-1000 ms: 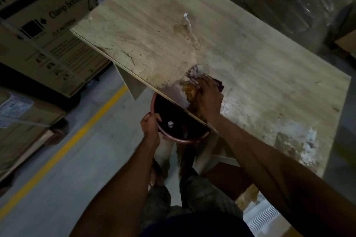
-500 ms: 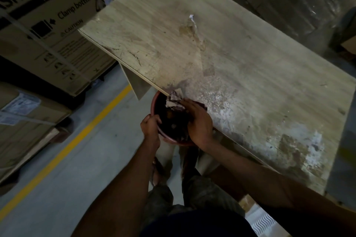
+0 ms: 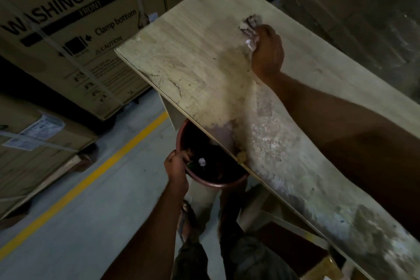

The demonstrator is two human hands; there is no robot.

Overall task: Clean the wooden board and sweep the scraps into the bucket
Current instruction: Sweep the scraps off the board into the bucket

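Observation:
The wooden board [image 3: 195, 57] is pale, stained and smeared with whitish residue along its near edge. Far out on it, my right hand [image 3: 268, 52] is closed around a dirty grey cloth [image 3: 250, 26] pressed to the surface beside a small white scrap. Below the board's near edge hangs a reddish-brown bucket [image 3: 218, 183], partly tucked under the board, with scraps inside. My left hand [image 3: 178, 162] grips the bucket's left rim. A small tan lump [image 3: 241, 156] sits on the board's edge above the bucket.
Large cardboard washing-machine boxes [image 3: 75, 36] stand to the left and behind. A yellow line [image 3: 91, 177] runs across the grey floor. My legs and a sandalled foot [image 3: 188, 220] are under the bucket. Plastic-wrapped goods [image 3: 363, 18] lie beyond the board.
My right hand has left the bucket's mouth and reached far up the board with the cloth. The left hand still holds the bucket rim under the edge.

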